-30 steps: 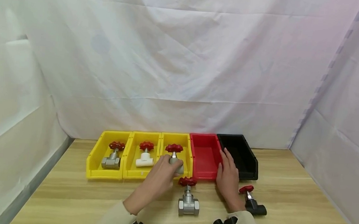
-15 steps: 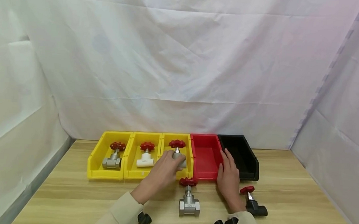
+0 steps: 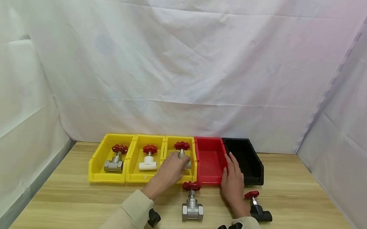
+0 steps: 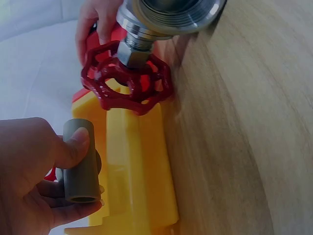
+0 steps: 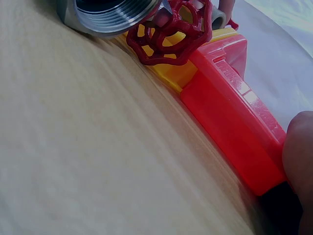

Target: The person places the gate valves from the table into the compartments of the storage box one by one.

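While I follow the feed, the grey valve (image 4: pixel 82 171) sits pinched between the thumb and fingers of the left hand (image 3: pixel 170 168), thumb laid over its near side, and its red handwheel (image 3: pixel 182 145) rises just beyond the fingertips. And there's the change: over this last second it has travelled back from the front lip into the third yellow bin (image 3: pixel 189 178)! To my eye that puts the valve within the bin's walls, with the grip not yet released. Whether it touches the bin's floor I can't tell; the hand hides that from me.

Left of those gripping fingers, next door, I've got the middle yellow bin (image 3: pixel 140 178) with a white valve (image 3: pixel 148 163) in it; past that, farther from the fingers, the left yellow bin (image 3: pixel 105 178) holds the far steel valve (image 3: pixel 113 165). Just right of the fingers comes the red bin (image 3: pixel 210 158), its floor showing, then the black bin (image 3: pixel 245 160), dark inside. The right hand (image 3: pixel 233 182) hasn't budged: fingers straight, resting where red and black meet, gripping nothing I can see. Nearer me than the fingers, on the wooden table (image 3: pixel 295 202), stands the near steel valve (image 3: pixel 192 211); a black valve (image 3: pixel 261 214) lies just beside the right wrist.
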### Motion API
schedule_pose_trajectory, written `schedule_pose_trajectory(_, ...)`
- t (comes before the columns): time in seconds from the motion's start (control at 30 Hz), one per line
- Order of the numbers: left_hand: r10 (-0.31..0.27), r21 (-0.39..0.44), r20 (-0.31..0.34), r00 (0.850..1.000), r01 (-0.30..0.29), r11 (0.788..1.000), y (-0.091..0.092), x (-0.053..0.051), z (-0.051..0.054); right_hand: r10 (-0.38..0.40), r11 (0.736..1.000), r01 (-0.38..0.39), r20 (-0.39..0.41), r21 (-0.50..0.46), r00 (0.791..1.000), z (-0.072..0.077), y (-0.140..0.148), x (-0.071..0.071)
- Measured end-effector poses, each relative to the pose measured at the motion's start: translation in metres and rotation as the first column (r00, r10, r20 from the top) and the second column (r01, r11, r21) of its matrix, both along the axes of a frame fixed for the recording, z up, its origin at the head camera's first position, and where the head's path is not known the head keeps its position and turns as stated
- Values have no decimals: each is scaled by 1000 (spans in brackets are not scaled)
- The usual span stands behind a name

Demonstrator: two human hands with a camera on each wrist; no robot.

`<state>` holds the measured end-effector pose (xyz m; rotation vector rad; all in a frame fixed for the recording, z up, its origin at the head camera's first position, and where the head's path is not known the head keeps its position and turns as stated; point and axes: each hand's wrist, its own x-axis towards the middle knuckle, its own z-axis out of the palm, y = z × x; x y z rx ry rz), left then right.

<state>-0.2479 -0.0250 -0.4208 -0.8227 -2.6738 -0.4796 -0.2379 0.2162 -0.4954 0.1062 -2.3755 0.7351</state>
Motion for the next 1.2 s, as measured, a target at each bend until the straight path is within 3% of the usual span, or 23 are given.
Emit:
schedule_pose_trajectory(0.27, 18, -40, 16, 1000, -18, 999, 6, -9, -6, -7, 1000, 7, -3, 3, 1000, -1, -1, 0)
schedule_pose_trajectory(0.57, 41, -38, 80, 996, -38, 999, 12, -18, -14, -3, 1000, 3, -9, 4, 1000, -1, 0, -1)
schedule_pose_trajectory(0.83, 64, -105, 113, 992, -52, 993, 13, -17, -22, -10, 1000, 10, 6, 9, 1000, -1, -1, -1)
schedule_pose_trajectory(1.2, 95, -87, 172, 981, -80, 993, 14, -18, -23, -16, 1000, 16, 17, 5, 1000, 0, -2, 1)
